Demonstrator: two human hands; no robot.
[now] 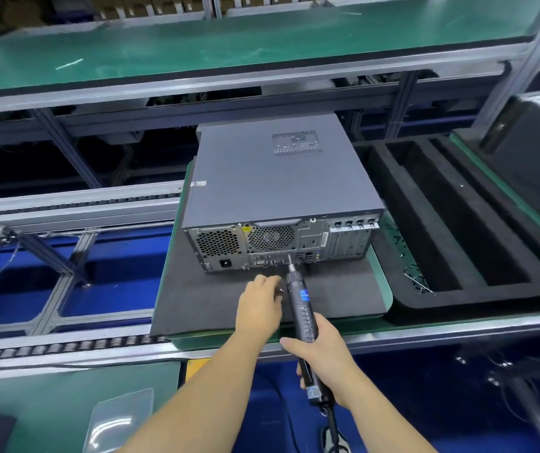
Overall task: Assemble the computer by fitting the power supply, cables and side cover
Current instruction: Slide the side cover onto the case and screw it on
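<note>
A grey desktop computer [278, 184] lies flat on a dark foam mat [216, 299], its side cover on top and its rear panel [281, 243] facing me. My right hand [324, 358] grips a black electric screwdriver [301, 305] whose bit points at the rear panel near the port area. My left hand [260, 305] is just left of the screwdriver's front end, fingers curled, apparently pinching a small dark thing; I cannot tell what it is.
The mat lies on a green pallet [383, 276] on a roller conveyor [65, 346]. A black foam tray [458, 223] with long slots and loose screws [415, 276] stands to the right. A green shelf [229, 44] runs behind. The screwdriver's cable [330, 429] hangs below.
</note>
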